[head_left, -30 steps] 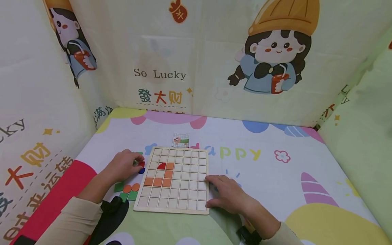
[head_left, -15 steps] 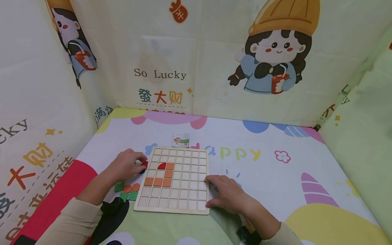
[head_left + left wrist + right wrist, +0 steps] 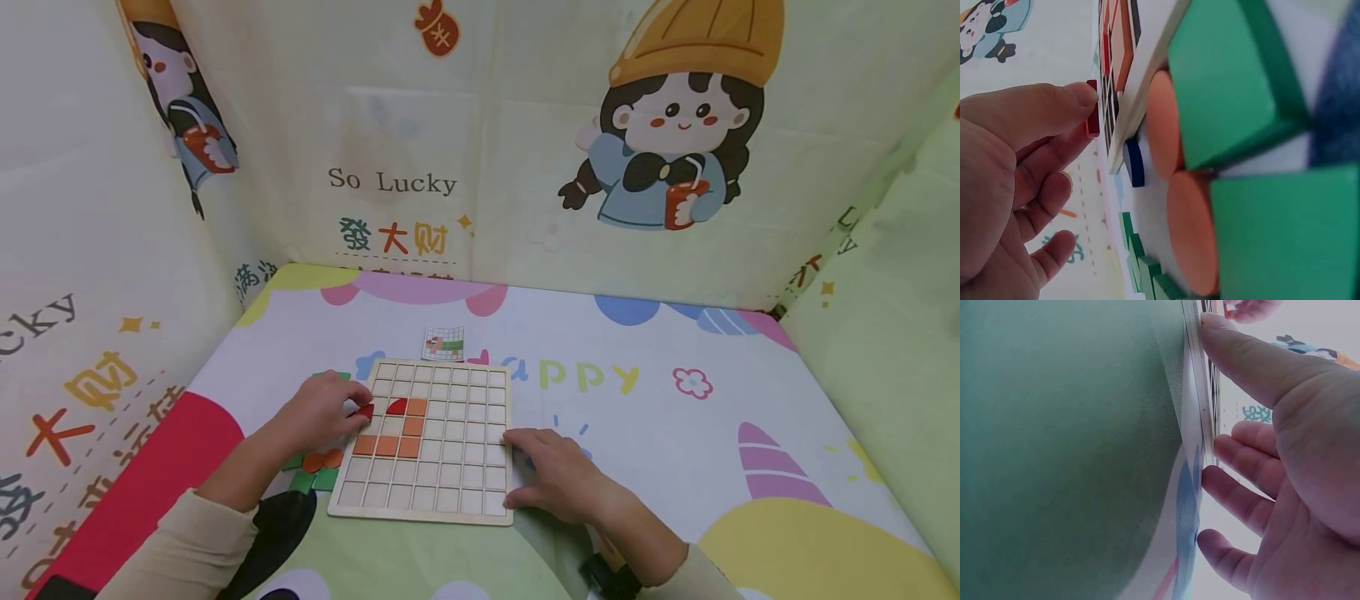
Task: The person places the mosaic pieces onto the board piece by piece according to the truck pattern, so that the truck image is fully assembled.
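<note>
Pinching a red piece [image 3: 1092,125], the left hand [image 3: 322,410] is by the board [image 3: 432,452]; the right hand [image 3: 557,473] touches its edge with loose fingers.

The place is a small, booth-like corner, enclosed at the back and both sides by pale sheets [image 3: 517,108] printed with a cartoon figure [image 3: 667,167], Chinese characters [image 3: 392,237] and the words "So Lucky" [image 3: 392,181]. They surround a flat tabletop [image 3: 667,450] decorated with bright printed shapes [image 3: 626,308]. What kind of building, home or otherwise, lies beyond the sheets cannot be told.
</note>
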`<state>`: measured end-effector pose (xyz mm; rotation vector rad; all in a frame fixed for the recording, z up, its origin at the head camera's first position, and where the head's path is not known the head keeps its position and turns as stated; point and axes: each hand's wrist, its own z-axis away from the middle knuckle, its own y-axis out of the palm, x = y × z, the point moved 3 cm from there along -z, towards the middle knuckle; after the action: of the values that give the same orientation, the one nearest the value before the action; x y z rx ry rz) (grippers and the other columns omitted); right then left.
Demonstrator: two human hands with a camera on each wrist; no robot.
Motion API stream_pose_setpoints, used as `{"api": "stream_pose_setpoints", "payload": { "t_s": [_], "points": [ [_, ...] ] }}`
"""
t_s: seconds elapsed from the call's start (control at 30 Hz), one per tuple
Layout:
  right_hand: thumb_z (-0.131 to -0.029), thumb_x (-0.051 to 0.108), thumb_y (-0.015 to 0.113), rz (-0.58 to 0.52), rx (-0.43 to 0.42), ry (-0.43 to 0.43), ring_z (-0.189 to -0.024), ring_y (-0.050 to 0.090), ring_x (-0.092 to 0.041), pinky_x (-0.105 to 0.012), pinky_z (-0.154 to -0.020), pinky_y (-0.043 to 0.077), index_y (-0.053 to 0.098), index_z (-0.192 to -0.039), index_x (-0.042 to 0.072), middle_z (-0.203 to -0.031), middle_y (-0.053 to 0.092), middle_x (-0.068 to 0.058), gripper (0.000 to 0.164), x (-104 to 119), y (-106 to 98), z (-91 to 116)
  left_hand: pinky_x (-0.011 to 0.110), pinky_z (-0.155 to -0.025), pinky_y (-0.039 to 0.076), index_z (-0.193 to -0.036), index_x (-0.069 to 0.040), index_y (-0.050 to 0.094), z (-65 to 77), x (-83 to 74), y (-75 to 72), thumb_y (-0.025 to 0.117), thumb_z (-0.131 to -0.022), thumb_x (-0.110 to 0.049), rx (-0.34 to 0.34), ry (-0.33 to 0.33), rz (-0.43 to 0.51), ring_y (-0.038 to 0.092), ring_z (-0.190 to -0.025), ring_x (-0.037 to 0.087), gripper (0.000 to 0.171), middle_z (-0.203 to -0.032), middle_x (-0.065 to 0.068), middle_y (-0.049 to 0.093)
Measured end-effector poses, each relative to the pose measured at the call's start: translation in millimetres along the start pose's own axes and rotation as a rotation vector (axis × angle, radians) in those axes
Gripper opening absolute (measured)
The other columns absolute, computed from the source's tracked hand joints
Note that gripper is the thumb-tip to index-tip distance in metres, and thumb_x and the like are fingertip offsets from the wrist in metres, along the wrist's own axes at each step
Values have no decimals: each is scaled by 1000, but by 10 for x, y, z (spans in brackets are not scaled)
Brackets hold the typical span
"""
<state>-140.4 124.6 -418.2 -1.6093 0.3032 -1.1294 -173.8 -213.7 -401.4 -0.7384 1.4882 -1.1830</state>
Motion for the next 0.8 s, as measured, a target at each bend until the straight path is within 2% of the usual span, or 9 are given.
{"api": "stream_pose_setpoints", "payload": {
  "t_s": [0.13,0.27,0.8],
  "points": [
    [-79,36,85,-1,0,1,-127,50,-34,-58,-98,41,53,-138,7,-138,56,-11,73,1,0,3,35,-71,52,-104,-8,73,-1,-23,34,83,-81,-21,1,19,0,53,-90,22,28,-96,1,67],
    [-79,36,85,3,0,-1,-127,50,-34,-58,-98,41,53,-138,8,-138,56,-11,73,0,1,2,30,-67,51,-105,-9,74,5,-39,58,82,-82,-21,6,10,13,52,-90,21,27,-95,0,66],
    [-79,38,85,1,17,14,-128,50,-34,-58,-100,40,53,-139,9,-139,55,-10,74,10,-6,-8,32,-68,49,-102,-11,75,26,-94,73,82,-83,-20,3,27,-11,50,-88,20,22,-90,-1,62]
  ]
}}
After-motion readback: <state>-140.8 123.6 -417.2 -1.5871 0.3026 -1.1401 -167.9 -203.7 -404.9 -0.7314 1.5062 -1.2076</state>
